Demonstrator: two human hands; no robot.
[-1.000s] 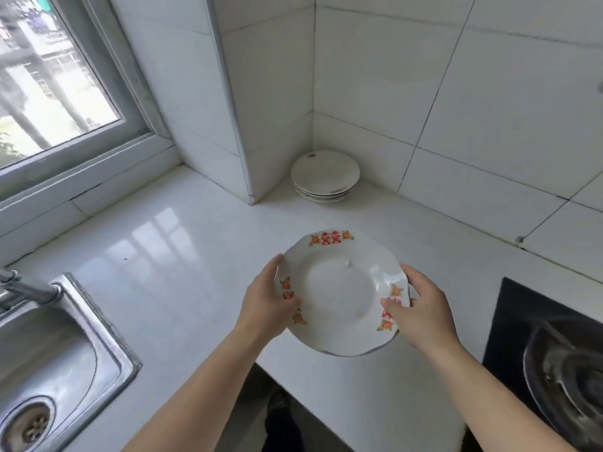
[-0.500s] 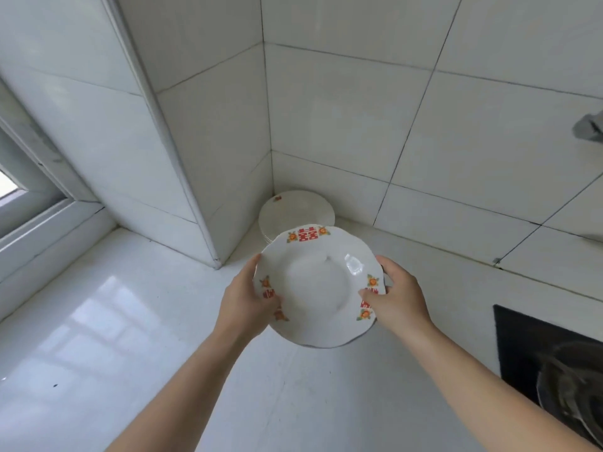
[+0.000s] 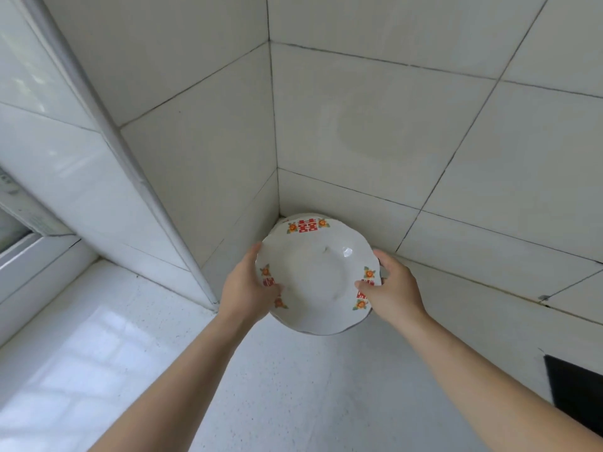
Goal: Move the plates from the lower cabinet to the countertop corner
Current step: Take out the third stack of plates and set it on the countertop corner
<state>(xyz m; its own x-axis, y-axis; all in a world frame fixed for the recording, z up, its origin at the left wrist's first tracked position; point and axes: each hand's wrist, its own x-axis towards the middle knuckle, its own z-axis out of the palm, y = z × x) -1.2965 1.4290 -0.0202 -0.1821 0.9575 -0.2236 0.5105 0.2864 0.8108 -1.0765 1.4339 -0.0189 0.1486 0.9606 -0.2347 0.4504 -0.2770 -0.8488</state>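
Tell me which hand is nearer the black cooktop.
Right. The right hand grips the plate on the side facing the cooktop; the left hand grips the opposite rim, farther away.

Soft, even daylight comes from the window at the left, laying a pale sheen on the countertop and a small glint on the plate. Shadows are faint, and the wall looks greyer toward the corner. The picture is sharp, though the wide lens bows the tile lines near the edges.
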